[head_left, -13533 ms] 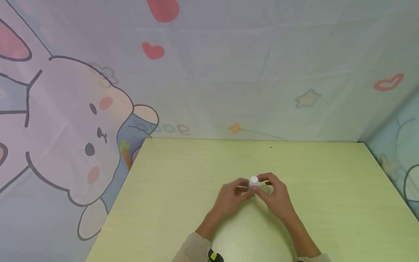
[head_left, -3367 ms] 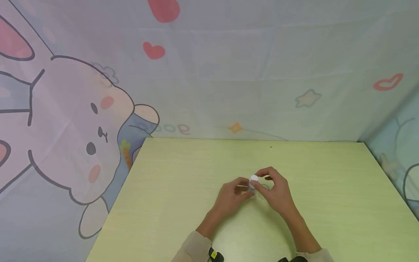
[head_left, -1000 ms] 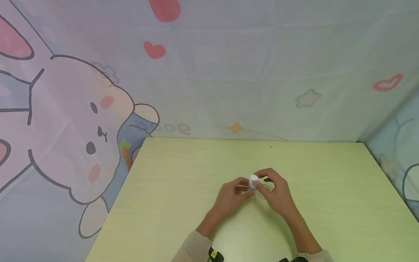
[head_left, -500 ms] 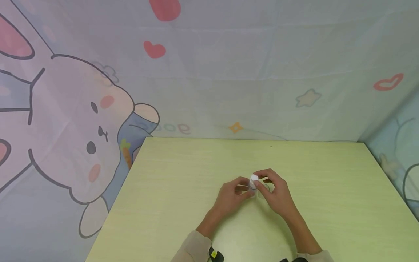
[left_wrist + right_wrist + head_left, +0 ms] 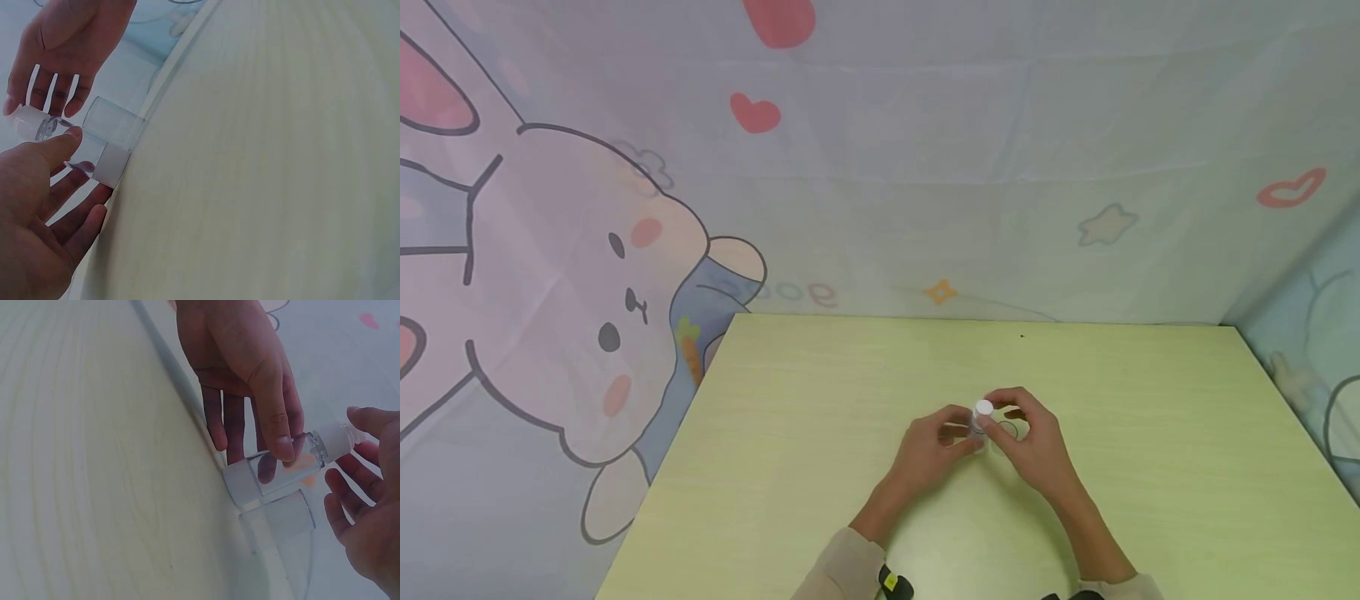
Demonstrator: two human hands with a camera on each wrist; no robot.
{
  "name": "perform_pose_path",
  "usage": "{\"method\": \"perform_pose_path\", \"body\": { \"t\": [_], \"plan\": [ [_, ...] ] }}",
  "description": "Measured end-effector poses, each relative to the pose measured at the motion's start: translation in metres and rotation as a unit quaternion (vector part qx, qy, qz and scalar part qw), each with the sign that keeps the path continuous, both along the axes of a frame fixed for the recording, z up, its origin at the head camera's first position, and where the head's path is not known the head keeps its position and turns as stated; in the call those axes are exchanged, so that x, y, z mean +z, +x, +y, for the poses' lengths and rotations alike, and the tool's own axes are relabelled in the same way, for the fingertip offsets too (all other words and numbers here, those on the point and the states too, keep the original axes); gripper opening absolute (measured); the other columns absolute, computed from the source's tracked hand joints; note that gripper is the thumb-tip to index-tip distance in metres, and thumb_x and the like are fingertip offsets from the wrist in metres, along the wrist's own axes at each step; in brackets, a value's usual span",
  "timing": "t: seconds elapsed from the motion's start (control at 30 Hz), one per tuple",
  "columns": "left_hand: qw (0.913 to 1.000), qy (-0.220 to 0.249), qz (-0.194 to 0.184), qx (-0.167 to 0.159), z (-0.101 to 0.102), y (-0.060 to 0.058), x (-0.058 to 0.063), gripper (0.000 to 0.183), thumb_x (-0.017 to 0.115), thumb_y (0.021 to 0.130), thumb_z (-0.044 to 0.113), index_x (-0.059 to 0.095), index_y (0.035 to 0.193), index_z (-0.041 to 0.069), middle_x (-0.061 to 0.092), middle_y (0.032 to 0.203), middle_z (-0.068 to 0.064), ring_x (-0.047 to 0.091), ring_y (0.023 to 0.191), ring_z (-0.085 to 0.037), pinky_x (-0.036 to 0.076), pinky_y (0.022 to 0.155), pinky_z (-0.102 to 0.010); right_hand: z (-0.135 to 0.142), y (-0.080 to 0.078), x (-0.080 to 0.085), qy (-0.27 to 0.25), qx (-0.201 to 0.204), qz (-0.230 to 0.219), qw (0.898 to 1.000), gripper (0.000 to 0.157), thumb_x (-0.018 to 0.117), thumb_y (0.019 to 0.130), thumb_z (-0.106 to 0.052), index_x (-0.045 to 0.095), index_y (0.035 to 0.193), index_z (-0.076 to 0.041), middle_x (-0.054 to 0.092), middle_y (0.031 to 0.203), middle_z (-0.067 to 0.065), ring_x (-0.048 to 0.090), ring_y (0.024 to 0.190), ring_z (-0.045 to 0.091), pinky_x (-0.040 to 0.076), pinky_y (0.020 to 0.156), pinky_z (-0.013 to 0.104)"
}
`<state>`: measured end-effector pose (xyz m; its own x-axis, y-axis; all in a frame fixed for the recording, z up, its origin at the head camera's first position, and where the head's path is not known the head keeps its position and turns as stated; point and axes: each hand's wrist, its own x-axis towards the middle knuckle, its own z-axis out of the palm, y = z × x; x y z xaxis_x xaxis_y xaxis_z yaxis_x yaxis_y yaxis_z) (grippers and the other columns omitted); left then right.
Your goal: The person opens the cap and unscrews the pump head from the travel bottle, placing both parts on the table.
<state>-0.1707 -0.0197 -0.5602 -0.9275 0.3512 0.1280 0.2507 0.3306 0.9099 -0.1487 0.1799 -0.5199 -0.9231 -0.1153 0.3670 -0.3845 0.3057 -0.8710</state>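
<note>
A small clear bottle (image 5: 290,464) with a white base (image 5: 112,165) and a white top (image 5: 983,407) stands upright on the table. My left hand (image 5: 925,448) grips its body, thumb on one side and fingers on the other. With thumb and index finger, my right hand (image 5: 1033,443) pinches the white top; its other fingers hang loose, as the right wrist view shows. Whether that top is a pump or a plain cap cannot be made out. Right beside the bottle stands a clear cylindrical cover (image 5: 284,517), partly behind my right thumb in the head view.
The pale yellow-green table (image 5: 820,375) reaches back to a hanging cloth (image 5: 887,208) printed with a rabbit and hearts. A tiny dark speck (image 5: 1022,336) lies near the table's back edge. Beige sleeves (image 5: 842,567) and dark wrist straps show at the bottom.
My right hand has moved up slightly since the oldest frame, and its fingers have shifted a little around the white top. My left hand, the bottle and the clear cover stay in place.
</note>
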Motion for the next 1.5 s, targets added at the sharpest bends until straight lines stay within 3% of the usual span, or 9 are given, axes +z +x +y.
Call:
{"method": "perform_pose_path", "body": {
  "t": [0.3, 0.53, 0.87, 1.23, 1.5],
  "plan": [
    [0.9999, -0.009, 0.004, 0.003, -0.0005, 0.0006, 0.0003, 0.032, 0.079, 0.097, 0.044, 0.070, 0.126, 0.034, 0.072, 0.123, 0.015, 0.072, 0.111, -0.006, 0.057, 0.097, -0.028, -0.0041, 0.0004, 0.0002, 0.011, -0.010, 0.012, 1.000, 0.025, 0.080, 0.097, -0.010, 0.068, 0.118, -0.013, 0.070, 0.114, 0.001, 0.062, 0.110, 0.016, 0.050, 0.094, 0.037],
    [1.0000, -0.001, 0.002, -0.001, -0.0001, -0.0004, 0.0004, 0.033, 0.079, 0.096, 0.044, 0.070, 0.125, 0.032, 0.072, 0.124, 0.014, 0.072, 0.112, -0.009, 0.057, 0.097, -0.026, -0.0071, 0.0000, 0.0020, 0.024, -0.025, 0.024, 0.999, 0.026, 0.078, 0.094, 0.001, 0.068, 0.117, -0.003, 0.070, 0.113, 0.010, 0.062, 0.108, 0.025, 0.050, 0.092, 0.042],
    [0.9999, -0.010, 0.005, 0.000, 0.0000, -0.0023, -0.0007, 0.034, 0.080, 0.096, 0.045, 0.070, 0.125, 0.031, 0.072, 0.123, 0.015, 0.073, 0.113, -0.011, 0.057, 0.096, -0.028, -0.0020, -0.0009, 0.0006, 0.027, -0.004, 0.021, 0.999, 0.025, 0.077, 0.099, -0.013, 0.070, 0.122, -0.019, 0.070, 0.117, -0.005, 0.062, 0.111, 0.015, 0.052, 0.094, 0.039],
    [1.0000, -0.009, 0.000, 0.003, 0.0008, -0.0015, 0.0009, 0.034, 0.080, 0.095, 0.044, 0.071, 0.125, 0.030, 0.072, 0.123, 0.014, 0.073, 0.113, -0.012, 0.058, 0.096, -0.028, -0.0005, 0.0000, 0.0002, 0.044, -0.003, 0.034, 0.998, 0.027, 0.073, 0.102, -0.011, 0.070, 0.129, -0.012, 0.071, 0.122, -0.003, 0.062, 0.111, 0.018, 0.054, 0.094, 0.035],
    [1.0000, -0.006, 0.000, 0.003, 0.0004, -0.0010, 0.0000, 0.034, 0.080, 0.096, 0.042, 0.071, 0.126, 0.030, 0.072, 0.124, 0.013, 0.072, 0.113, -0.011, 0.057, 0.097, -0.028, 0.0015, 0.0004, -0.0002, 0.055, -0.002, 0.036, 0.998, 0.028, 0.072, 0.103, -0.012, 0.070, 0.131, -0.017, 0.071, 0.124, -0.003, 0.062, 0.112, 0.019, 0.053, 0.094, 0.033]
  ]
}}
